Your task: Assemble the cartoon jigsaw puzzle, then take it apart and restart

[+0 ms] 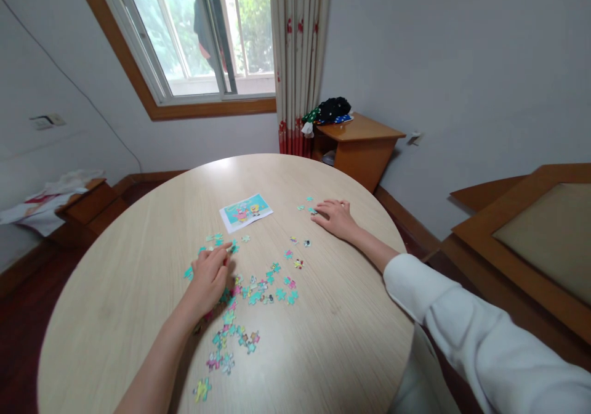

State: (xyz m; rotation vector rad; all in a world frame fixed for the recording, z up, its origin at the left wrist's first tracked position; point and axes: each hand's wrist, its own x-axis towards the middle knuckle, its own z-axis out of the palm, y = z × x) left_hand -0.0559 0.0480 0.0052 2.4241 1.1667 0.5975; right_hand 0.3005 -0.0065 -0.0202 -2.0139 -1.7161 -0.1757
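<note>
My left hand rests low over the left side of the jigsaw pieces, palm down. Its index finger reaches out to a teal jigsaw piece, and the other fingers are loosely bent. Farther right, my right hand lies flat with its fingers stretched, the tips beside a teal piece. Between my arms lies a scatter of loose teal, pink and yellow pieces, some partly hidden under my left hand and wrist. A printed picture of cartoon figures on a teal ground lies beyond the hands.
Everything lies on a round pale wooden table. One yellow piece sits apart near its front. Behind stand a small wooden desk with dark cloth on top, a curtain and a window. A wooden chair is at right.
</note>
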